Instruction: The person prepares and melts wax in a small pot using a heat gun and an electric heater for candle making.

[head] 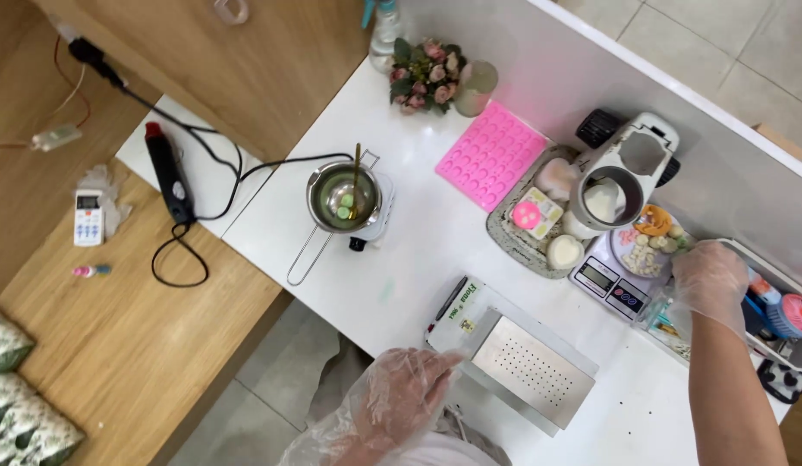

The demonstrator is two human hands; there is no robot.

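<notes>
1. The left hand (pixel 401 393), in a clear plastic glove, lies flat with fingers loosely spread at the near edge of the white desk (pixel 418 259). Its fingertips touch the near-left corner of a metal box with a perforated top plate (pixel 526 362); it grips nothing.
2. The right hand (pixel 707 280), also gloved, reaches toward the desk's right edge, fingers curled over the rim of a tray of small tools (pixel 776 319). Whether they close on anything I cannot tell.
3. Just beside that hand stand two small digital scales (pixel 612 289), one bearing a plate of small pieces (pixel 647 246).
4. Farther back lie a speckled tray of pale moulded shapes (pixel 539 229) and a pink silicone mould (pixel 491 154).
5. Toward the desk's left edge, a steel pot (pixel 343 198) sits on a small heater, green pieces and a stirrer inside.
</notes>
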